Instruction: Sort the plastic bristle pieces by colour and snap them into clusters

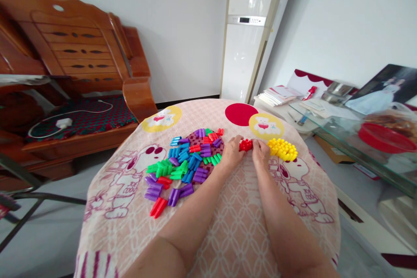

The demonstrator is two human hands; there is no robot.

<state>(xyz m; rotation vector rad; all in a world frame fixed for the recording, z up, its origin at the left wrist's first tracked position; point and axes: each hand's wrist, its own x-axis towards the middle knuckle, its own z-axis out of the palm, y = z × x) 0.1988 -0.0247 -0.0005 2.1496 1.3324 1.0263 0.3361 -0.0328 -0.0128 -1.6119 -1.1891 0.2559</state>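
Observation:
Between my two hands is a small cluster of red plastic building pieces (246, 145), close to the tabletop. My left hand (232, 151) grips its left side with bent fingers. On the other side, my right hand (261, 152) is closed with its fingertips against the red cluster. Just right of that hand lies a bundle of joined yellow pieces (282, 149). Left of my hands is a loose spread of blue pieces (194, 161), green pieces (160, 168), purple pieces (153, 190) and red pieces (158, 207). My fingers partly hide the cluster.
A patterned cloth (228, 234) covers the round-edged table. To the right, a glass shelf (358, 143) bears a red basket (387, 138) and papers. A wooden bench (78, 61) stands at the left, and a white cabinet-like appliance (243, 56) is behind the table.

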